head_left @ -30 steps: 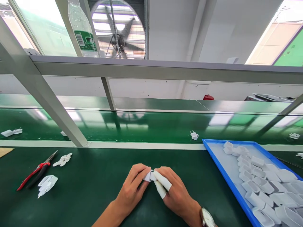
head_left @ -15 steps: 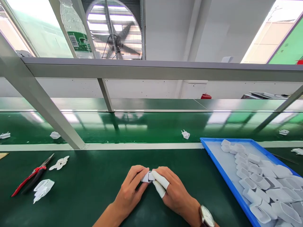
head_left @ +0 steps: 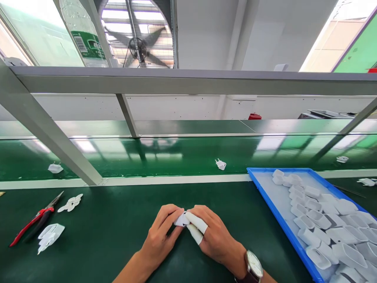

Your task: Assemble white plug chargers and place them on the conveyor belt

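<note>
Above the dark green worktop, my left hand (head_left: 160,232) pinches the left end of a small white plug housing (head_left: 182,220). My right hand (head_left: 212,237) grips its other end, the thumb and a finger wearing white finger covers (head_left: 196,225) that hide part of the piece. Both hands are closed and meet at the housing, just above the table. To the right, a blue-rimmed tray (head_left: 275,212) bears many similar white plastic shells (head_left: 318,219).
Red-and-black pliers (head_left: 38,220) lie at left beside flat white plastic parts (head_left: 70,203) and stacked white pieces (head_left: 50,236). Behind a pale ledge (head_left: 176,180), a green conveyor (head_left: 182,157) carries white plugs (head_left: 220,164). A metal frame (head_left: 188,82) crosses above, with a bottle (head_left: 84,39) on it.
White plugs on the conveyor have moved left. The view has shifted slightly. Both hands stay together on the housing, which appears turned a little, its dark opening less visible.
</note>
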The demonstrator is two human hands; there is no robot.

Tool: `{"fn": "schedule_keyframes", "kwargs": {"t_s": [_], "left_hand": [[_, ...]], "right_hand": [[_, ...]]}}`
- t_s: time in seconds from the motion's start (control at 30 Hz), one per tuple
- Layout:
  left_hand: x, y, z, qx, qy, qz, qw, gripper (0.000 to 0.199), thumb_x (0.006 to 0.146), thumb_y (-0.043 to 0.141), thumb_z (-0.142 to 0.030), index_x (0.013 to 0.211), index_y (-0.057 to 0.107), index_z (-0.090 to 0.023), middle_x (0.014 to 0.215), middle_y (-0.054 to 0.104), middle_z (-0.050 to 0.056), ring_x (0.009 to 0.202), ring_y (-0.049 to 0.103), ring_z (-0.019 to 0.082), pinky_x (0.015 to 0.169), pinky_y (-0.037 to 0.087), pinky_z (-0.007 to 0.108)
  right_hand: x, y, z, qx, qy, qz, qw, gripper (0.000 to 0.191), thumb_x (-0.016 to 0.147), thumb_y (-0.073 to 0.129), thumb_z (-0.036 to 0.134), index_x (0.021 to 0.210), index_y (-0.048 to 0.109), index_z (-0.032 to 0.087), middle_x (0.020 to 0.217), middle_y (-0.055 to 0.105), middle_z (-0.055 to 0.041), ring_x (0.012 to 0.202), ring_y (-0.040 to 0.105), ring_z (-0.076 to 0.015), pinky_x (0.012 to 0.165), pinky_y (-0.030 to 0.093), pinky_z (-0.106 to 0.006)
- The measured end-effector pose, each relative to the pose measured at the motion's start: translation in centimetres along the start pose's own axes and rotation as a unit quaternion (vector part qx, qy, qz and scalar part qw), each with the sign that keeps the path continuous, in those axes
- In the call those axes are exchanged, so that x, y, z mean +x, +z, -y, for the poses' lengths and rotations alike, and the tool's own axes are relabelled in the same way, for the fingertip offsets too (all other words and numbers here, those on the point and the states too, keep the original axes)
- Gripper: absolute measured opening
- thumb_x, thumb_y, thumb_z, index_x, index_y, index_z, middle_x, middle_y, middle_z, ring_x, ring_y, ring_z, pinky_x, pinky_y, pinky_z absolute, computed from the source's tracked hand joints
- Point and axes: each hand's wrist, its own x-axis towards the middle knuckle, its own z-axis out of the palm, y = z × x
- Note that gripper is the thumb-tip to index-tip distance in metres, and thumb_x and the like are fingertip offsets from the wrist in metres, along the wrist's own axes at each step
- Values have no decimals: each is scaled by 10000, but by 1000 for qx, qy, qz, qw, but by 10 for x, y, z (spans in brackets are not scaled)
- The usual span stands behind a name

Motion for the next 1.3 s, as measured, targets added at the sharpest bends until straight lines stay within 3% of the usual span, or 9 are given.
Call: {"fn": "schedule_keyframes", "kwargs": {"t_s": [0.2, 0.4, 0.63, 0.73, 0.9, 1.1, 1.3], "left_hand": [[0, 0, -2, -13, -6, 6, 1000, 385, 910, 610, -20, 1265, 617, -169, 1087, 653, 96, 1014, 654, 194, 879, 594, 303], [-7, 8, -3, -29, -38, -9, 999, 385, 913, 606, -39, 1262, 600, -201, 1101, 671, 87, 1017, 673, 187, 886, 601, 295], [-12, 12, -3, -37, -119, 8, 992, 324, 911, 677, -173, 1216, 588, -234, 1074, 705, 62, 973, 708, 183, 856, 623, 297], [-12, 10, -2, -43, -93, 4, 995, 286, 910, 668, -137, 1174, 604, -226, 1071, 707, 67, 975, 708, 186, 848, 623, 298], [-11, 9, -4, -31, -45, -4, 998, 344, 900, 622, -37, 1202, 627, -201, 1094, 701, 98, 1009, 697, 204, 880, 613, 326], [-10, 10, -6, -78, -84, 0, 993, 327, 894, 668, -80, 1189, 595, -201, 1108, 701, 84, 1000, 713, 185, 858, 623, 294], [-14, 12, -3, -119, -86, 3, 989, 354, 895, 671, -71, 1204, 566, -207, 1121, 691, 85, 1020, 710, 180, 861, 626, 295]], "right_hand": [[0, 3, 5, -12, 0, -36, 999, 450, 937, 543, 51, 1378, 505, 135, 1266, 594, -173, 1158, 573, -281, 975, 567, -459], [5, 3, 11, 6, 18, 15, 1000, 416, 955, 499, 89, 1368, 517, 136, 1240, 596, -175, 1135, 576, -285, 966, 566, -476], [4, 6, 7, 33, 35, -69, 996, 412, 966, 560, 113, 1362, 532, 224, 1133, 672, -111, 992, 652, -229, 874, 602, -404], [3, 9, 6, 7, 22, -93, 995, 442, 953, 555, 104, 1383, 520, 201, 1139, 678, -130, 1001, 667, -248, 878, 610, -424], [3, 11, 7, 16, 8, -66, 998, 477, 916, 501, 29, 1363, 543, 191, 1155, 664, -141, 1041, 654, -252, 883, 612, -428], [3, 8, 6, 85, 45, -94, 991, 505, 935, 565, 76, 1409, 498, 239, 1106, 675, -95, 944, 667, -206, 818, 615, -361], [4, 7, 8, 121, 77, -62, 988, 393, 953, 574, 101, 1315, 563, 253, 1109, 670, -87, 967, 653, -202, 812, 600, -347]]}}
